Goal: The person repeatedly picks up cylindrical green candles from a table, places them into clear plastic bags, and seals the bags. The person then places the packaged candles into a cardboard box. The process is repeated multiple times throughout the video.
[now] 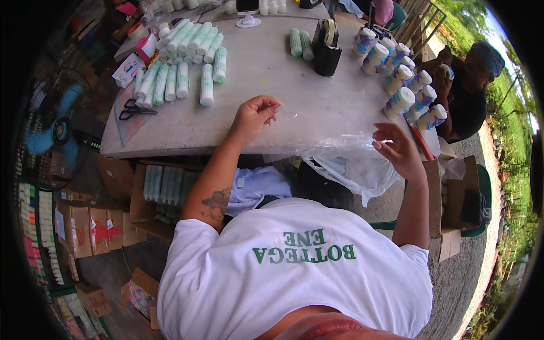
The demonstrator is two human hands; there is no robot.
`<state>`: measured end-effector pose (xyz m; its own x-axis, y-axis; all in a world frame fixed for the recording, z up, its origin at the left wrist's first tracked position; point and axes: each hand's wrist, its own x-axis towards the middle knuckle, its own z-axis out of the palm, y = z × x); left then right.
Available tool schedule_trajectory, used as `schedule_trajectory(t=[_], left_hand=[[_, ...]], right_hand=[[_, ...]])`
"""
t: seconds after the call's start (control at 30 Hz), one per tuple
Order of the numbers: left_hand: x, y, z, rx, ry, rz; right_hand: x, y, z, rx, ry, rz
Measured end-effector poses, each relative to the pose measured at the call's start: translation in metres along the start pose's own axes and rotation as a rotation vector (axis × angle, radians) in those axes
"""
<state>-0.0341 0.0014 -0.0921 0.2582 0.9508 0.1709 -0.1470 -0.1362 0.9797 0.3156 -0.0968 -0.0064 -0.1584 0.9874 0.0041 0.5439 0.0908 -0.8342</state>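
While both forearms reach over the near edge of the grey-white table point(255, 68), the left hand point(258, 120) hangs just inside that edge, its thumb pressed against its curled fingertips; I cannot tell whether anything thin lies between them. The right hand point(396, 148) is near the table's near right corner, fingers bent and thumb tip close to the index finger, and I cannot tell whether it pinches the clear, crumpled plastic bag point(362, 173) beside it. That bag droops over the near edge, right of the middle.

White cylindrical rolls with green print point(184, 42) are heaped toward the far left corner, and dark-handled scissors point(131, 109) lie by the left edge. Toward the far edge, right of the middle, a black tape dispenser point(327, 55) stands beside two pale green wrapped cylinders point(301, 43). White cylinders with purple-and-blue labels point(399, 102) stand in rows along the right edge; near them, a red-orange long-handled tool point(421, 143) lies at the near right corner.
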Motion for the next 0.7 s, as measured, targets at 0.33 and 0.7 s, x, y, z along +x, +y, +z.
schedule_trajectory(t=[0.33,0.7], left_hand=[[-0.021,0.055,-0.025,0.064,-0.019,-0.009],[-0.027,0.057,-0.024,0.014,0.042,-0.011]], right_hand=[[0.085,0.0,0.057,0.841,-0.105,-0.073],[0.09,0.018,0.043,0.785,0.085,-0.118]])
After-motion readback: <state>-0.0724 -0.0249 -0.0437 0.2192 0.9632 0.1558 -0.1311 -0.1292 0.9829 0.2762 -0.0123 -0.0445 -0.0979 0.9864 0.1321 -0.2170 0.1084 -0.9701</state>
